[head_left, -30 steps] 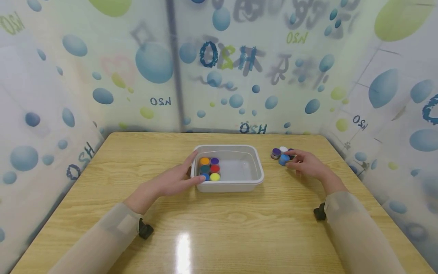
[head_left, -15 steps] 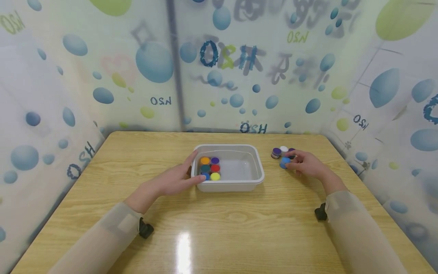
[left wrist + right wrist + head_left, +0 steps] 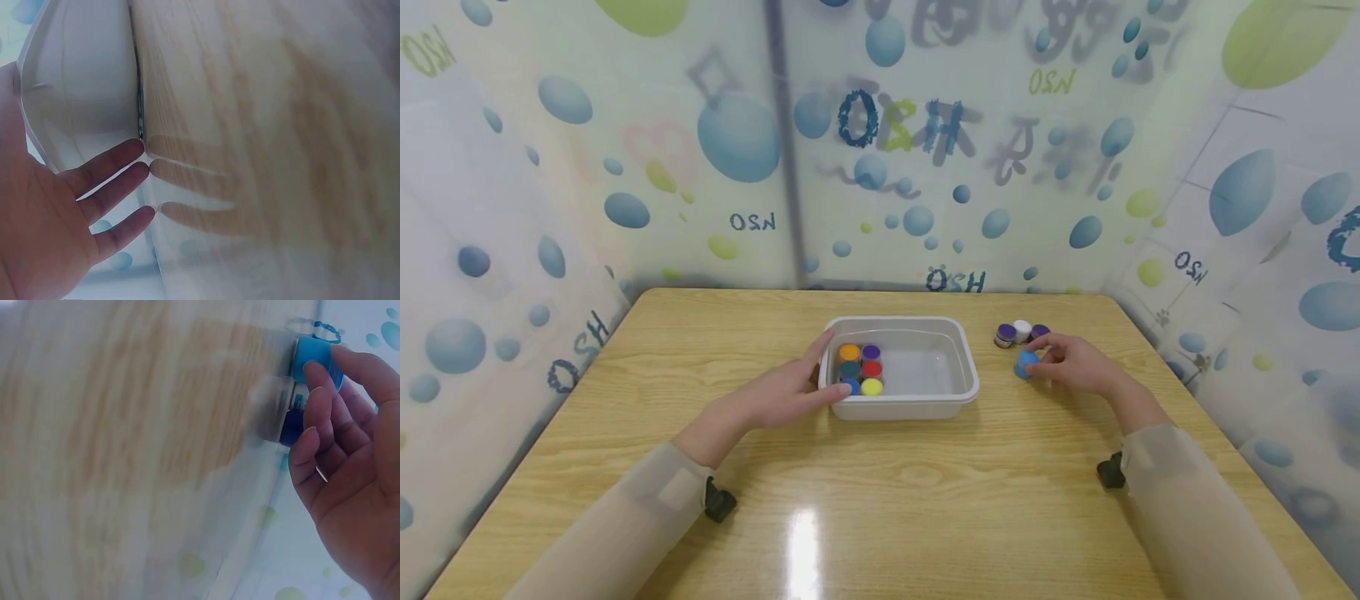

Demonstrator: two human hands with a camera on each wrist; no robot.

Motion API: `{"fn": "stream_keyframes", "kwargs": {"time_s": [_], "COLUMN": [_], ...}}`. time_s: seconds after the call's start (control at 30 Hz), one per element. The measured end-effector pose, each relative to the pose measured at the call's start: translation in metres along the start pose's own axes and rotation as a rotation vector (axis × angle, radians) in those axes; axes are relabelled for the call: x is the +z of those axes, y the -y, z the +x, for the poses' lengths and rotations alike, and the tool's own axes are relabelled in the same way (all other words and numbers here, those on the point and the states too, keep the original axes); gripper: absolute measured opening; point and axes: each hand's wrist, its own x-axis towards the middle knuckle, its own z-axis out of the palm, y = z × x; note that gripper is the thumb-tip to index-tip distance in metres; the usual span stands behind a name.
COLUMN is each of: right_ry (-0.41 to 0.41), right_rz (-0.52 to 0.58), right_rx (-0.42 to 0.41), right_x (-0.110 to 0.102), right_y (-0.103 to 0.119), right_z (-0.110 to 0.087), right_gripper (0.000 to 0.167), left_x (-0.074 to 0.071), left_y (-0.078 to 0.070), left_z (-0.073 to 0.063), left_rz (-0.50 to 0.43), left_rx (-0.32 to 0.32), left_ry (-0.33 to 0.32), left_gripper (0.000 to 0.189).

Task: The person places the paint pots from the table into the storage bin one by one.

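On the printed curtain (image 3: 842,192) behind the desk (image 3: 895,500), the sign "H2O" is repeated many times, in mirrored form; the largest one (image 3: 898,125) has blue letters and a yellow-green number. Grey strokes (image 3: 1019,143) are too blurred to read. A purple-lidded jar (image 3: 1004,337) has an unreadable label.

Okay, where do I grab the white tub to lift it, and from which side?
Probably the rim at both short ends, coming from left and right. The white tub sits upright and its rim juts out past the walls, so it offers a ledge. The left hand touches the left end; the right hand should first release the light-blue jar.
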Motion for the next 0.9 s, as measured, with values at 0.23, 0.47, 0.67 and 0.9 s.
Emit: {"fn": "stream_keyframes", "kwargs": {"time_s": [0.23, 0.47, 0.67, 0.9], "right_ry": [-0.045, -0.07, -0.088, -0.087], "right_rz": [0.008, 0.023, 0.03, 0.095], "right_rx": [-0.053, -0.129, -0.204, -0.292], "right_x": [0.0, 0.002, 0.005, 0.014], "right_y": [0.013, 0.038, 0.063, 0.088], "right_z": [-0.008, -0.014, -0.018, -0.019], "right_gripper": [0.047, 0.039, 0.038, 0.036], "left_x": [0.0, -0.001, 0.0, 0.0], "left_y": [0.001, 0.0, 0.002, 0.001], "left_z": [0.0, 0.0, 0.001, 0.0], "left_rz": [0.004, 0.016, 0.022, 0.007], "left_rx": [0.01, 0.015, 0.017, 0.021], "left_ry": [-0.001, -0.004, -0.008, 0.001], "left_gripper": [0.109, 0.108, 0.108, 0.107]}}
